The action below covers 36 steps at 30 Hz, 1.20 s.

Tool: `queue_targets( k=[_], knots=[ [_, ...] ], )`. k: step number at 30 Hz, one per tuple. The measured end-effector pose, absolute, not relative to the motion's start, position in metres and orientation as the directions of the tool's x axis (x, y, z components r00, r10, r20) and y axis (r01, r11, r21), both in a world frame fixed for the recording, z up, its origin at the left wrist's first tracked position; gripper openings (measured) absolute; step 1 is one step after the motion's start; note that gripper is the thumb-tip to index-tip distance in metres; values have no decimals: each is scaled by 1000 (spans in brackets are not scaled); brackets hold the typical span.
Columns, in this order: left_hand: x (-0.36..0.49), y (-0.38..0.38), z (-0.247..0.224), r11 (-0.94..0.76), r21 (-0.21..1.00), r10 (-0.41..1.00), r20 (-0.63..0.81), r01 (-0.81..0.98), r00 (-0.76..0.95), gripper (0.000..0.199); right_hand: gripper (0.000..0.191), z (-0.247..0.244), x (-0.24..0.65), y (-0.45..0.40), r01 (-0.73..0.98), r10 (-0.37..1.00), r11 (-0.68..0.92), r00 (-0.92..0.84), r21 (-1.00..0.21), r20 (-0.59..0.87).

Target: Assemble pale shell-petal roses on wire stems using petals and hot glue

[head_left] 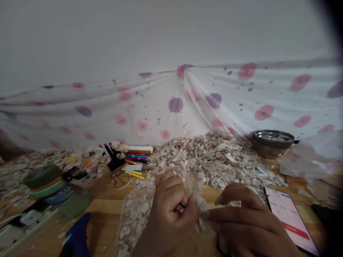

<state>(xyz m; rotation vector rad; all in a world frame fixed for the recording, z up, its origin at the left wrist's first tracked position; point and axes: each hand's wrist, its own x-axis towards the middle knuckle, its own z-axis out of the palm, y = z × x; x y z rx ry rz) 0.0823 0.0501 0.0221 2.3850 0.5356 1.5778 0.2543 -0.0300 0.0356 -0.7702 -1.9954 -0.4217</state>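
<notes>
My left hand [174,207] is closed in a fist in the middle of the head view. A thin stick with a teal tip [193,191] rises from beside its thumb, and something dark shows between the curled fingers; the rest is hidden. My right hand [246,217] lies to the right with fingers apart and slightly bent. Its fingertips are close to pale, translucent material [203,210]; whether they touch it I cannot tell. Below that hand a dark loop [222,246] is partly hidden. Left of my fist sits a clear tray [120,221] with pale shell-like flakes [144,207].
A large heap of flakes [209,157] lies behind my hands. Metal bowls [273,141], a plastic bag [308,157] and a phone showing a timer [291,217] are right. Pens [136,159], a green jar [56,189], a blue tool [80,232] and a power strip [29,228] stand left.
</notes>
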Motion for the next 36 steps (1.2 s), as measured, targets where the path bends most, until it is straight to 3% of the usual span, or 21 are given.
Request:
queue_targets(
  k=[7,11,23,36],
  knots=[
    [84,54,23,-894,425,445,810,139,383,31,14,33,259,-25,592,311,805,-350,-49,883],
    [84,54,22,-883,454,460,788,118,409,32,18,32,257,-27,591,366,802,-367,-90,855],
    [84,55,22,-872,476,475,770,111,426,34,30,28,257,-19,501,283,864,-390,-56,876],
    [82,55,21,-873,470,477,768,128,427,36,32,31,259,-32,590,438,795,-395,-142,807]
  ],
)
